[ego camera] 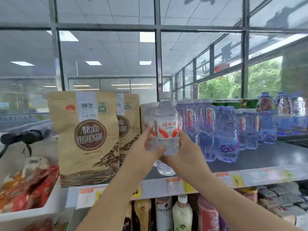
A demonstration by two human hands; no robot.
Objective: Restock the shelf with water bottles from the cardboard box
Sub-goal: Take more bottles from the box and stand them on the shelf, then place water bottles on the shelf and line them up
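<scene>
The fingers (148,132) of the left hand (141,150) are curled round the lower left side of a water bottle (166,114). The fingers (183,136) of the right hand (185,154) are closed round its lower right side, so the bottle is gripped by both hands. The bottle is clear, with a white cap and a red and white label, and it is held upright just above the front part of the top shelf (266,157). Under the hands the bottom of a second clear bottle (165,170) is seen; it cannot be told whether it is held or stands on the shelf.

Behind the held bottle, more bottles with red and white labels (147,117) are lined up. Just to the right, purple Ganten bottles (226,134) are placed in rows, and large water jugs (291,114) are seen further right. On the left, brown tea bags (86,137) are stood upright.

The shelf surface is dark grey, and coloured price labels (173,185) are fixed on its front edge. Below it, drink bottles (182,212) are stored. At the far left, a white bin (50,207) is filled with red packets.

Behind the shelf, a large framed window (156,47) is seen, with ceiling lights reflected in the glass and green trees (233,84) outside.
</scene>
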